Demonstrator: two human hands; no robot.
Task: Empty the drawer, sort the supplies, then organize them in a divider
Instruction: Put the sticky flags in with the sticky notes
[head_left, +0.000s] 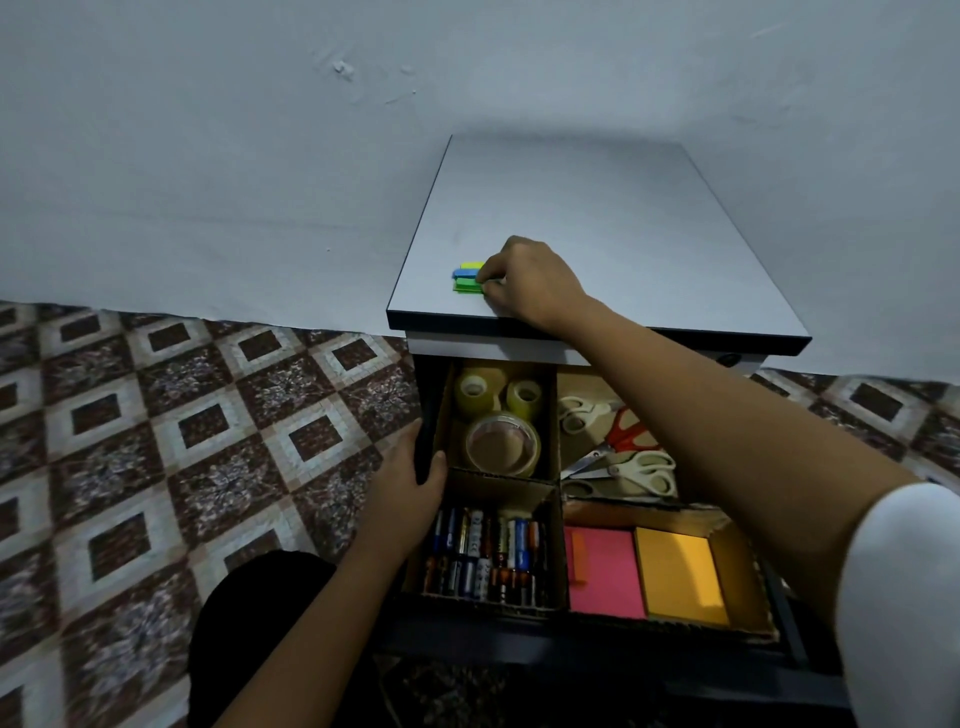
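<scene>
A small stack of green, blue and yellow sticky flags (466, 278) lies on the grey cabinet top (597, 223). My right hand (530, 283) pinches their right end. Below, the drawer (423, 415) is pulled out and holds a cardboard divider (560, 483). Its compartments hold three tape rolls (501, 415), several scissors (623, 447), several batteries (485, 553), and pink (605, 571) and orange sticky note pads (680, 574). My left hand (410, 483) grips the drawer's dark left wall.
The cabinet stands against a pale wall (260, 156). A brown and white patterned tiled floor (182, 441) spreads to the left. My dark-clothed knee (260, 613) sits just left of the drawer front. The drawer's dark front edge (571, 649) is nearest me.
</scene>
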